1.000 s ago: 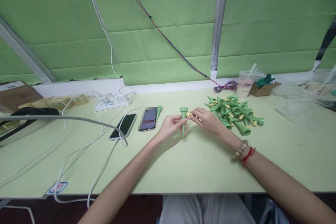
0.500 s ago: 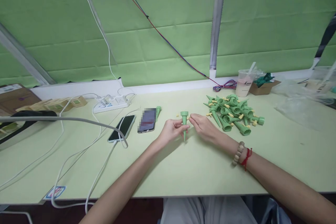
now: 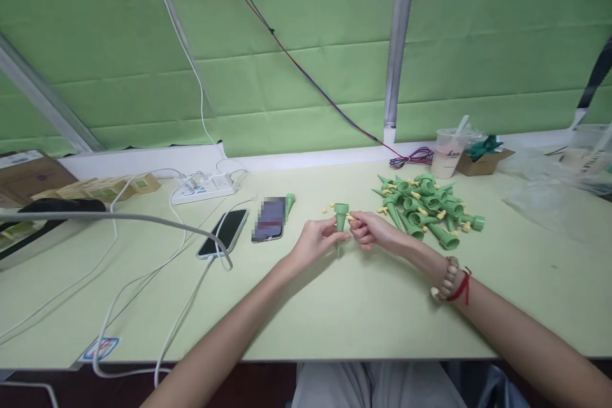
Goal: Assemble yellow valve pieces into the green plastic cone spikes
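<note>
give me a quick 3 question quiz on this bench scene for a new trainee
1. True or false: the left hand holds a green cone-shaped spike upright, wide end up.
2. Multiple choice: the pile of green spikes lies (A) left of the phones, (B) to the right of both hands, (C) inside the cardboard box.
3. Fill in: the right hand pinches a small ____ coloured piece against the side of the held spike.

Key
1. True.
2. B. The pile sits on the table beyond the right hand, in front of the drink cup.
3. Yellow.
</note>
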A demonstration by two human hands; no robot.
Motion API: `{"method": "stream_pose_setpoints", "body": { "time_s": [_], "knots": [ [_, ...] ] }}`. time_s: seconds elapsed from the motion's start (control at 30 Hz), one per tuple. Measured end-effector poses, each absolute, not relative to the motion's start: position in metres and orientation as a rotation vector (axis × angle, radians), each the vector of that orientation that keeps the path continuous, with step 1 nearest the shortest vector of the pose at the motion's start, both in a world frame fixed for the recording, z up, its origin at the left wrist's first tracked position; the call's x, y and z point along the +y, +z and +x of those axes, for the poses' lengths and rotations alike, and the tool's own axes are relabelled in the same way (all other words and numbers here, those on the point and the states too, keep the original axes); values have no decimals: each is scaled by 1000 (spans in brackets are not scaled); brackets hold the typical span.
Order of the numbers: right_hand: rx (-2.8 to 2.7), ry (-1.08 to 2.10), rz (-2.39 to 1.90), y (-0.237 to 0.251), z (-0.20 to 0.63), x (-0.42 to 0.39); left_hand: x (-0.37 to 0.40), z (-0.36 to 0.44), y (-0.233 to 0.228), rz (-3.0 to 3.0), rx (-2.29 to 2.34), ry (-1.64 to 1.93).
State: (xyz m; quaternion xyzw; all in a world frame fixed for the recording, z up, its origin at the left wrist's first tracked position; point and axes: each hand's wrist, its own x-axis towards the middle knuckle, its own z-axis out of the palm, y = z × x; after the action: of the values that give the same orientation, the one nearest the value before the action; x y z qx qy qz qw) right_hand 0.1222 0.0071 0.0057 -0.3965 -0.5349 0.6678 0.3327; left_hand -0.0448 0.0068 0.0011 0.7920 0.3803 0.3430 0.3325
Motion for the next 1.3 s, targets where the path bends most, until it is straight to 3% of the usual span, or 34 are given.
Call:
{"method": "stream_pose_setpoints", "body": {
  "time_s": [0.23, 0.4, 0.67, 1.3],
  "knots": [
    [-2139, 370, -1098, 4, 137, 5, 2, -41, 20, 1570, 891, 918],
    [-2298, 101, -1052, 6, 143, 9, 4, -47, 23, 1555, 854, 859],
    [-2306, 64, -1004, 4, 144, 11, 4, -48, 20, 1677, 797, 781],
    [-1774, 1018, -902, -13, 121, 7, 8, -47, 7, 2028, 969, 869]
  ]
}}
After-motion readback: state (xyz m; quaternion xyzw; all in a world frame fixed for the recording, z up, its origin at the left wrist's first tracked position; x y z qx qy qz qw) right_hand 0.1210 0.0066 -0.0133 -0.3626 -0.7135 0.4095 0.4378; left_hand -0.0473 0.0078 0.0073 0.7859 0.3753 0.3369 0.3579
